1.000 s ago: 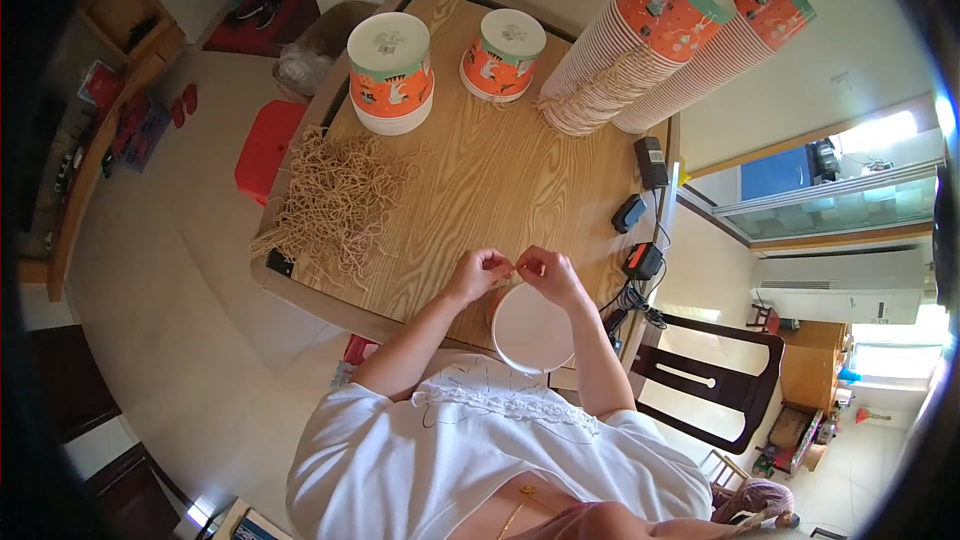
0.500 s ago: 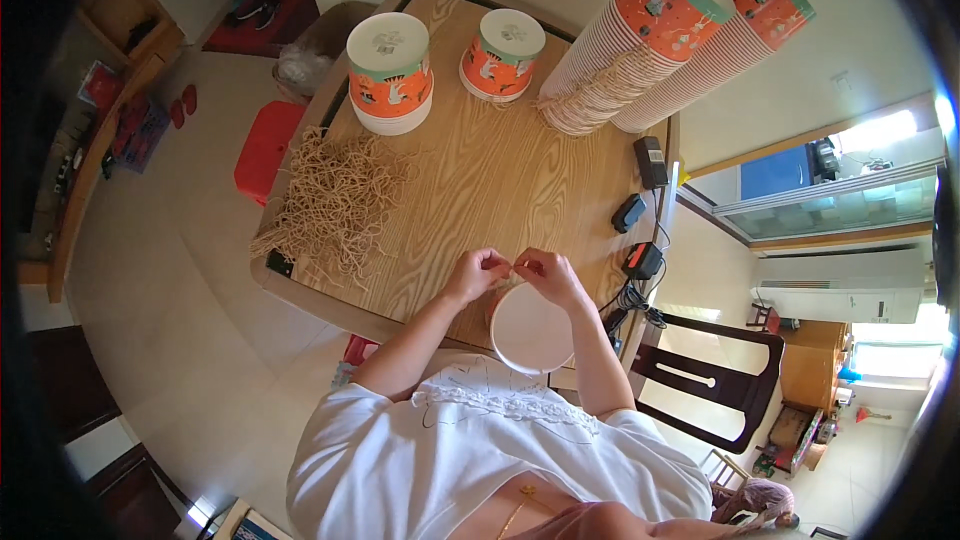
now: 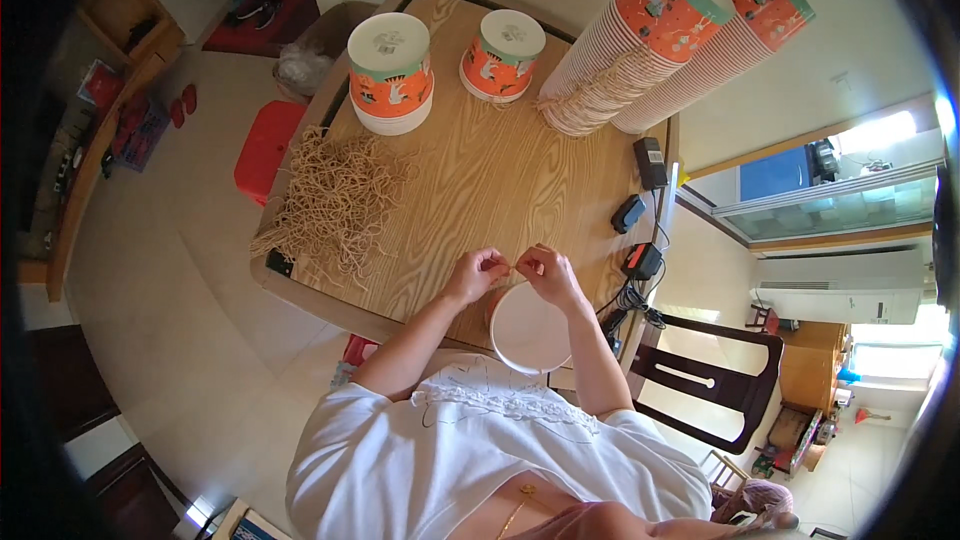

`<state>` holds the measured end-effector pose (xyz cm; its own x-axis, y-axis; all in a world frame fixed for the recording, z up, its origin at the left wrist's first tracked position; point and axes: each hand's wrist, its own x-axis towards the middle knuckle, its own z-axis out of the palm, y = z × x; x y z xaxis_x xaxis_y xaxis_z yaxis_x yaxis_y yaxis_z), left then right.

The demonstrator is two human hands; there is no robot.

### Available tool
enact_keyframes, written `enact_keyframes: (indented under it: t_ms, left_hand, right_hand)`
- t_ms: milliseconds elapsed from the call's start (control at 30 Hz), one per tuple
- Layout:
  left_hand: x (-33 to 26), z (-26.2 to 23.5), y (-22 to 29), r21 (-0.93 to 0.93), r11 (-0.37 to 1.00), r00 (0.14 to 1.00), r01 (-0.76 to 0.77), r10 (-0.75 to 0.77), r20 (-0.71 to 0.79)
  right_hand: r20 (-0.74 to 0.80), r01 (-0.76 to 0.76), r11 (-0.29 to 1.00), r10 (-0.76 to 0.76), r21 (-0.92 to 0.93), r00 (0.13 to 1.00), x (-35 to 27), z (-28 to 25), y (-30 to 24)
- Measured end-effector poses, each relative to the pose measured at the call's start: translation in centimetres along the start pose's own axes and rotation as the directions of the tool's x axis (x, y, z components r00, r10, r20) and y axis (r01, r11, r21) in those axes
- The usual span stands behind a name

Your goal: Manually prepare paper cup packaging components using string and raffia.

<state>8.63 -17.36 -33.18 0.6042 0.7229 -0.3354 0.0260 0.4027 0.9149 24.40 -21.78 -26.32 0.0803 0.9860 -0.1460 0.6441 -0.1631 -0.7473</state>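
Above the rim of a paper tub (image 3: 530, 330), my left hand (image 3: 480, 275) and my right hand (image 3: 546, 273) meet with their fingertips pinched. A thin bit of tan cord seems to show between them; most of it is hidden by the fingers. The tub sits at the table's near edge, its white open mouth turned toward me and a strip of orange wall visible at its left. To the left lies a tangled heap of tan twisted cords (image 3: 335, 200).
Two orange-and-green tubs, one large (image 3: 390, 90) and one small (image 3: 502, 65), stand upside down at the back. Tall leaning tub stacks (image 3: 625, 50) fill the far right. Black adapters (image 3: 641, 260) and cables line the right edge, near a dark chair (image 3: 710, 380).
My hands stay pinched together and have hardly shifted. The tub has moved very slightly left. A person in the background at lower right has bent lower.
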Motion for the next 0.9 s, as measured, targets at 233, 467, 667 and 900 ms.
enact_keyframes:
  t_ms: [233,467,667,900]
  left_hand:
    - [0.2,-0.3,-0.5,0.153,0.987,0.997,-0.047,0.056,-0.059]
    - [0.0,0.1,0.7,-0.013,0.999,0.996,-0.035,0.034,-0.080]
    - [1.0,0.4,-1.3,0.024,0.999,0.999,-0.030,0.031,-0.043]
    - [1.1,0.8,-0.7,0.204,0.979,0.994,-0.012,0.033,-0.100]
  right_hand:
    - [0.023,0.007,1.000,-0.007,-0.019,1.000,0.0,-0.3,-0.3]
    - [0.002,-0.008,1.000,0.008,0.003,1.000,0.5,-0.3,0.3]
    - [0.103,-0.108,0.992,0.100,0.072,0.990,1.1,-0.9,0.7]
    - [0.320,-0.092,0.994,0.105,-0.056,0.942,3.1,-2.0,0.3]
